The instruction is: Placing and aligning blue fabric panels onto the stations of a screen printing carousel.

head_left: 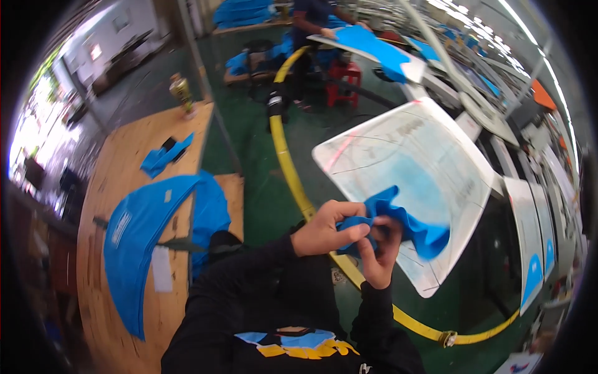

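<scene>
Both of my hands meet in front of me over the near left edge of a white printing platen (339, 156). Between them is a crumpled piece of blue fabric (423, 234), its loose end trailing to the right above the platen. My left hand (330, 227) pinches the fabric between thumb and fingers. Close against it, my right hand (381, 252) has its fingers curled into the same fabric. Some of the right fingers are hidden behind folds. Pale blue smears and thin drawn lines mark the platen's surface.
On my left, a wooden table (106, 181) bears a curved blue fabric panel (134, 230), a white paper slip (162, 269), a small blue strip (163, 159) and a bottle (180, 90). A yellow curved rail (286, 156) runs under the platen. Beyond, a person (311, 25) stands near a red stool (342, 81).
</scene>
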Available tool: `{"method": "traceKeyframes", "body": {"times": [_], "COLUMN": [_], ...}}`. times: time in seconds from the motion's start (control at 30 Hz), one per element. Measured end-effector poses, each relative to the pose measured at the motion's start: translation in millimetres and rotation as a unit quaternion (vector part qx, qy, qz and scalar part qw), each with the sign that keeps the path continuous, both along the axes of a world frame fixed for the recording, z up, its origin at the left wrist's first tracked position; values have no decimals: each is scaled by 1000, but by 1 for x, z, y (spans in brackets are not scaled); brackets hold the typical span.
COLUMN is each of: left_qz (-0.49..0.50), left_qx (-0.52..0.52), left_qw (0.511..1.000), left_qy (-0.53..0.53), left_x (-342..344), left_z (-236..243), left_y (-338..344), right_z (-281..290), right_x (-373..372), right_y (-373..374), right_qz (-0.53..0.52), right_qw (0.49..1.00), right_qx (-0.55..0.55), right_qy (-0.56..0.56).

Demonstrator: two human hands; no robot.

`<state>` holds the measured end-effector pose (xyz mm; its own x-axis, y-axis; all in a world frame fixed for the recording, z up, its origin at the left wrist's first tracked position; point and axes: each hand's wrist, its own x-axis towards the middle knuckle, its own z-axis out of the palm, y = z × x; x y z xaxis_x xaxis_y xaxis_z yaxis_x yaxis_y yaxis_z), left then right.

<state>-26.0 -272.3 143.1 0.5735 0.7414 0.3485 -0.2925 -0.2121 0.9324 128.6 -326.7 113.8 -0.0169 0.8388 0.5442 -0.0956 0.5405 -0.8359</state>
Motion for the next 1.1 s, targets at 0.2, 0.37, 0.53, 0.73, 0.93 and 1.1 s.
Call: {"method": "traceKeyframes", "body": {"times": [0.2, 0.37, 0.53, 0.73, 0.93, 1.1], "left_qz": [185, 419, 607, 679, 629, 633], "left_qx": [-266, -339, -200, -238, -129, 83], "left_qw": [946, 838, 767, 581, 602, 649], "left_qy": [-19, -89, -59, -380, -475, -414], "left_x": [-134, -245, -277, -312, -419, -467], "left_z": [-25, -63, -67, -62, -31, -19], "left_y": [-79, -203, -322, -337, -343, -365], "right_z": [-18, -50, -68, -49, 20, 50], "right_x": [-51, -50, -56, -165, -340, -416], "right_y": [-2, 2, 11, 82, 159, 170], "right_qz": [230, 197, 155, 295, 526, 490], "right_qw": [963, 949, 908, 921, 704, 778], "right_qx": [-143, -220, -252, -186, -303, -258], "right_qy": [17, 113, 297, 176, 368, 297]}}
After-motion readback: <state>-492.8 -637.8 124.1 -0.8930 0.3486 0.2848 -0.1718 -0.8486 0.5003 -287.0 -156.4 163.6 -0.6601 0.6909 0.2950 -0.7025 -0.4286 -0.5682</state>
